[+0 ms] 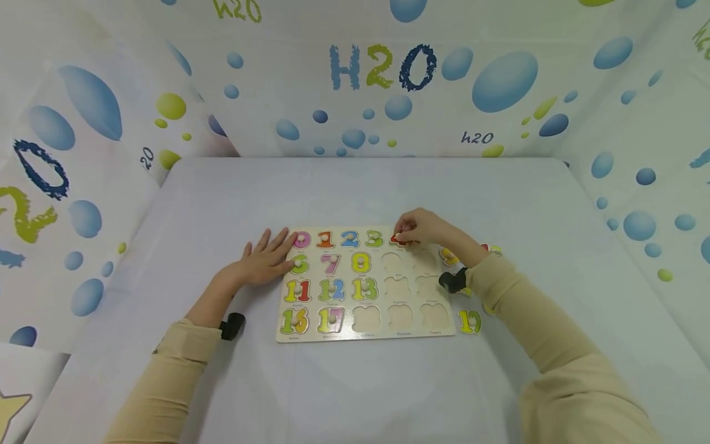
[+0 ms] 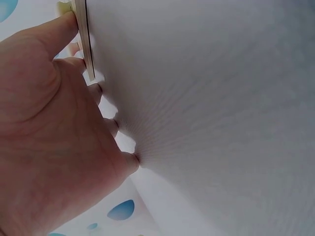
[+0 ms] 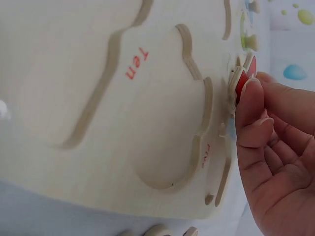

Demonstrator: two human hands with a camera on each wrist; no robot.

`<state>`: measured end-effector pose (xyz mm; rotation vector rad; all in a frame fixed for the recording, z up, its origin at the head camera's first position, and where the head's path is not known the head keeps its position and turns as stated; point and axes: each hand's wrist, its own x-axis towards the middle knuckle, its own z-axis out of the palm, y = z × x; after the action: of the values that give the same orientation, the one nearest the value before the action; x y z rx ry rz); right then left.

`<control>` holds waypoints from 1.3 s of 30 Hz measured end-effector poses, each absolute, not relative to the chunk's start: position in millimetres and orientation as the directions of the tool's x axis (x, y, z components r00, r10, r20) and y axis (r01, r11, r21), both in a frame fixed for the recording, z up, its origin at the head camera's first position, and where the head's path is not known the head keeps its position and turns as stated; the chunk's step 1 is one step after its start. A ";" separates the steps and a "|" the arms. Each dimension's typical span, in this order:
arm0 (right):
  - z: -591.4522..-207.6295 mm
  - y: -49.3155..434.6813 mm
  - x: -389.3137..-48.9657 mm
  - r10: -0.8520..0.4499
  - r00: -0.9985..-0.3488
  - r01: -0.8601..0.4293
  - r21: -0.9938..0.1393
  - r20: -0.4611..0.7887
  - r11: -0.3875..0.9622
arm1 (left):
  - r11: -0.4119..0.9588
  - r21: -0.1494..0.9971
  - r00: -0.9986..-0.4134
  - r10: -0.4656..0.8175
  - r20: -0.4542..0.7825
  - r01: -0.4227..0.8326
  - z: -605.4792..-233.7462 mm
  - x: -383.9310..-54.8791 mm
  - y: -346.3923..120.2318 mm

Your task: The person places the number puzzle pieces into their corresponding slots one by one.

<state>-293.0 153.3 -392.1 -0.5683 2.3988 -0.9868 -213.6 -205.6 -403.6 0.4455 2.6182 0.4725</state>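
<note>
A wooden number puzzle board (image 1: 383,333) lies on the white table, with several knobbed number pieces in its recesses. The left hand (image 1: 263,259) is spread at the board's left edge; its thumb touches the board near the green 6 piece (image 1: 300,265), and its other fingers reach onto the edge and the tablecloth. At the end of the top row, the right hand (image 1: 423,227) pinches a red number 4 piece (image 3: 241,87) between thumb and fingers. In the right wrist view this piece is tilted over the board, beyond the bare recesses marked Ten and Five.
Right of the board lies a green and yellow two-digit piece (image 1: 469,321). Several more pieces, such as a yellow one (image 1: 448,256), lie partly hidden by the right forearm. Bare recesses fill the board's lower right. A printed cloth wall (image 1: 310,68) stands behind the table.
</note>
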 end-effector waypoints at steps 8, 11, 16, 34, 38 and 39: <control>-393.9 148.5 -295.0 -0.522 -0.801 -0.188 -0.704 -0.294 0.685 | 0.887 0.403 -0.853 0.381 -0.358 0.227 -405.0 -213.8 -207.1; -393.5 147.7 -296.4 -0.515 -0.802 -0.187 -0.691 -0.303 0.698 | 0.885 0.406 -0.853 0.382 -0.355 0.228 -404.7 -213.9 -206.7; -392.0 148.1 -297.3 -0.485 -0.808 -0.159 -0.669 -0.334 0.726 | 0.887 0.402 -0.854 0.380 -0.356 0.227 -404.0 -214.3 -205.1; -381.4 201.7 -301.3 -0.335 -0.888 0.114 -0.858 -0.314 0.501 | 0.891 0.395 -0.855 0.374 -0.360 0.224 -402.5 -212.9 -205.4; -376.5 231.3 -302.5 -0.233 -0.898 0.200 -0.817 -0.374 0.541 | 0.891 0.392 -0.855 0.376 -0.358 0.228 -403.9 -213.8 -205.2; -376.4 236.7 -301.6 -0.225 -0.894 0.209 -0.803 -0.389 0.558 | 0.891 0.392 -0.855 0.376 -0.358 0.228 -403.8 -213.9 -204.8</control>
<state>-301.6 236.7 -376.4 -0.0122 2.3427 -1.2934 -213.9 -204.8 -403.8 0.4414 2.6248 0.4709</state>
